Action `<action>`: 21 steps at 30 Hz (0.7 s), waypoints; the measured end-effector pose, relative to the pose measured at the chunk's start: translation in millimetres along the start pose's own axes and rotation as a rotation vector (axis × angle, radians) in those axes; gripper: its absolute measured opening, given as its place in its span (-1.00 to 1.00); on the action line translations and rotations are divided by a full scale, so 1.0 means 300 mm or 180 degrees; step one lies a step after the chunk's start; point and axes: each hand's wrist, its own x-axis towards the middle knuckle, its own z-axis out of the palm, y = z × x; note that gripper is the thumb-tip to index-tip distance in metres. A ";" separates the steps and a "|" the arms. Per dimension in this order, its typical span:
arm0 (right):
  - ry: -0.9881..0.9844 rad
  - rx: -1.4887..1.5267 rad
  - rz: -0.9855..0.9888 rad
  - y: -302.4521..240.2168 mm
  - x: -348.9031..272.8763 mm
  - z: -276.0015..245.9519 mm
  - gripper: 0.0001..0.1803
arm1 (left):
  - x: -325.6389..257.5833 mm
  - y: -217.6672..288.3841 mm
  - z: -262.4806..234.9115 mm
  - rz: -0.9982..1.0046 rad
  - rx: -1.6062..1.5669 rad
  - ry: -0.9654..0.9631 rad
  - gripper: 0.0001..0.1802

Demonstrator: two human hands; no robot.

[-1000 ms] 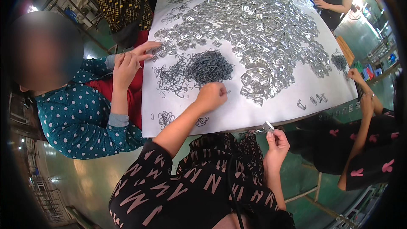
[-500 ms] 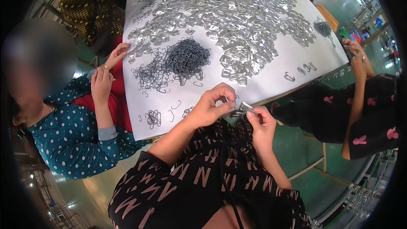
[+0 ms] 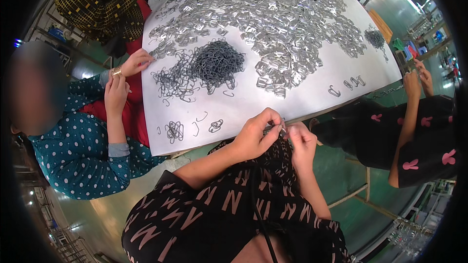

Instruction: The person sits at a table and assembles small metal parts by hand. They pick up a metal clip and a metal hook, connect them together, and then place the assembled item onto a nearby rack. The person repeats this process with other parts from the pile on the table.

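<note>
My left hand (image 3: 258, 136) and my right hand (image 3: 302, 143) meet just beyond the table's near edge, above my lap. A small silver metal buckle (image 3: 283, 130) shows between their fingertips, and my right hand's fingers are pinched on it. My left thumb and forefinger are closed right beside the buckle; what lies inside that pinch is mostly hidden. On the white tabletop (image 3: 234, 109), ahead and to the left, rises a dark heap of bent wire hooks (image 3: 218, 63). Beyond it spreads a wide pile of flat silver buckles (image 3: 278, 29).
Small groups of wire pieces (image 3: 174, 131) lie near the left front corner, others (image 3: 354, 83) near the right edge. A person in a dotted teal top (image 3: 92, 160) sits left, another in black with pink shapes (image 3: 424, 136) right. More people are at the far side.
My left hand has come right and down, closing its fingers against the buckle. The buckle is now largely covered. At the far left, the patterned sleeve has drawn back from the table.
</note>
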 end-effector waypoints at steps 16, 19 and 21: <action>0.0122 -0.3050 -0.0586 0.226 0.307 0.087 -0.63 | -0.052 -0.034 0.008 0.0153 0.0153 -0.0072 -0.89; 0.0310 -0.2905 -0.0504 0.240 0.304 0.088 -0.59 | -0.052 -0.034 0.004 0.0102 0.0193 -0.0050 -0.89; 0.0404 -0.3001 -0.0453 0.234 0.300 0.073 -0.57 | -0.059 -0.022 0.008 0.0234 0.0442 0.0006 -0.88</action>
